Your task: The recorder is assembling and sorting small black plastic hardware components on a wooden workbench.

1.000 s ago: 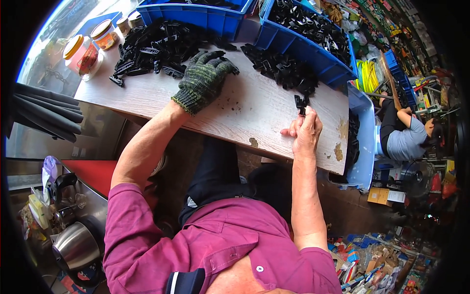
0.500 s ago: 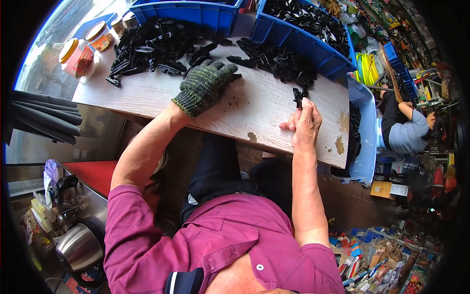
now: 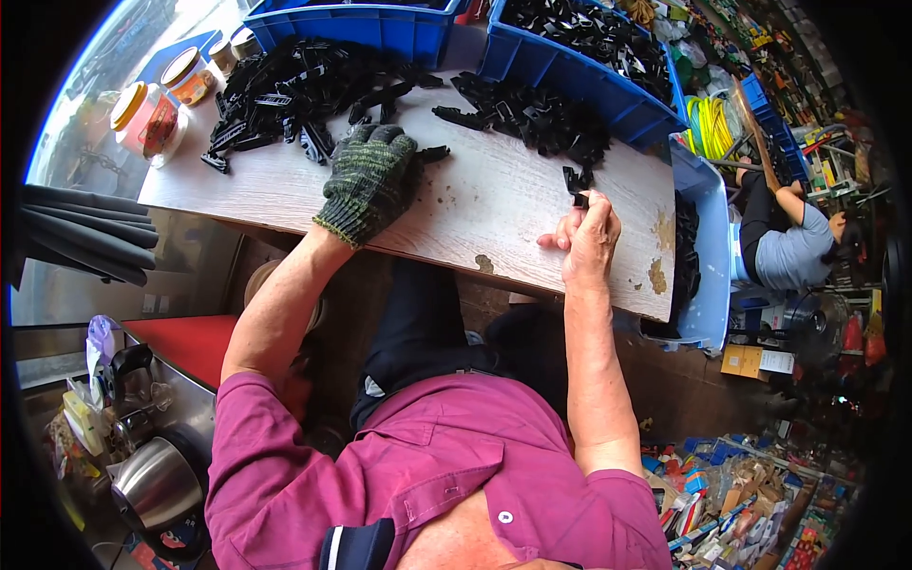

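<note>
In a dark green knit glove, my left hand (image 3: 369, 180) is closed over the tabletop at the near edge of the left heap of black plastic parts (image 3: 313, 95). A long black plastic part (image 3: 435, 153) sticks out from its right side; the rest is hidden under the glove. My bare right hand (image 3: 591, 237) pinches a small black plastic piece (image 3: 573, 180) between thumb and fingers, the other fingers curled loosely. That piece is just below the right heap of small black pieces (image 3: 541, 119).
Blue crates (image 3: 579, 81) of black parts line the table's (image 3: 446, 218) far side. Another light blue bin (image 3: 708, 256) stands right of it. Jars (image 3: 147, 119) sit at the far left; a metal kettle (image 3: 157, 480) is lower left. A person (image 3: 793, 242) works at the right.
My left hand has shifted left and slightly nearer to me, its fingers more curled, with the black part showing at its right. My right hand has barely moved, still pinching the small piece.
</note>
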